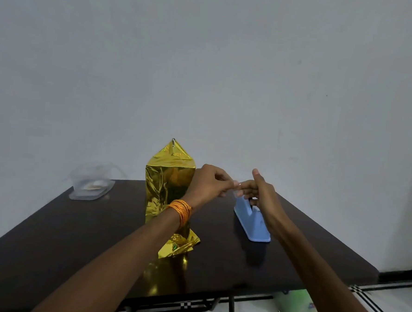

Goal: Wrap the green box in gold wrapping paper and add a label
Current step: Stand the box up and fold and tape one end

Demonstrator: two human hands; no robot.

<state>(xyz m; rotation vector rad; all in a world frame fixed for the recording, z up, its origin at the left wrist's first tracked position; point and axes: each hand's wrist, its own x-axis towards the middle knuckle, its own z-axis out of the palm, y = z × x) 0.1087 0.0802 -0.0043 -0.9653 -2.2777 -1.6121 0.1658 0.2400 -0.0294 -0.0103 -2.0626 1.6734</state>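
Observation:
The box wrapped in gold paper [167,187] stands upright on the dark table [75,232], its top folded to a point and a loose gold flap [180,244] spread at its base. No green shows. To its right stands a blue tape dispenser [250,221]. Above the dispenser my left hand [208,182] and my right hand [258,190] meet, both pinching a small piece of clear tape [236,184] between their fingertips. An orange thread band circles my left wrist.
A clear plastic packet [91,185] with something pale inside lies at the table's far left corner. A green container [292,305] sits on the tiled floor beneath the table's right front edge. A plain wall stands behind.

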